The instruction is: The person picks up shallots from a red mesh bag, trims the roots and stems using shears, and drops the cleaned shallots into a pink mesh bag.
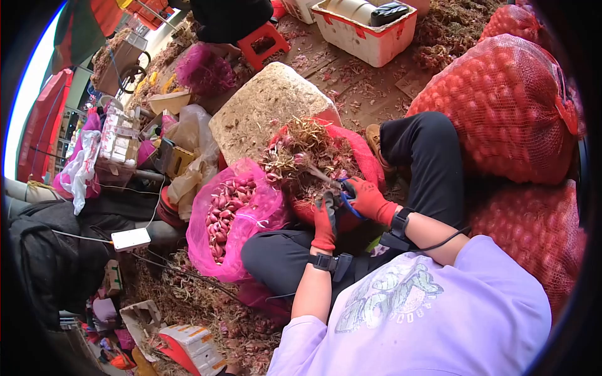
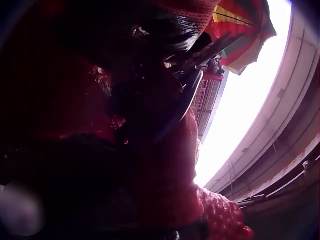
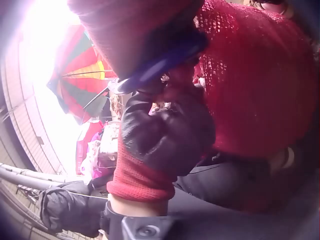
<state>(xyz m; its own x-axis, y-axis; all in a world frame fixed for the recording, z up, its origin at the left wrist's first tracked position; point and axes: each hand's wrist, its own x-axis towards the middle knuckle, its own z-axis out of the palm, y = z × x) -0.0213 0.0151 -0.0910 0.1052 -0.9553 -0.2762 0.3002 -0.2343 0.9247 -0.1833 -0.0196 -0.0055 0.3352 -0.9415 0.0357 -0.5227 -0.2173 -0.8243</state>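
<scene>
Blue-handled scissors (image 1: pixel 325 177) are gripped in my right hand (image 1: pixel 371 200), which wears a red glove; the blades point over a red mesh sack (image 1: pixel 367 153) of untrimmed shallots (image 1: pixel 301 156) with dry stems. One blue handle loop (image 3: pixel 160 67) shows close up in the right wrist view. My left hand (image 1: pixel 325 222), in a red glove with a dark palm, is curled just beside the scissors. Its thumb and fingers (image 3: pixel 165 132) pinch a small shallot, mostly hidden. Left of this hand, a pink mesh bag (image 1: pixel 266 200) holds trimmed shallots (image 1: pixel 226 216).
A dirty foam box lid (image 1: pixel 263 103) lies beyond the sack. Large full red mesh sacks (image 1: pixel 495 106) stand at the right. A red stool (image 1: pixel 263 45) and a white foam box (image 1: pixel 367 34) are farther off. Stem scraps (image 1: pixel 207 297) cover the ground at left.
</scene>
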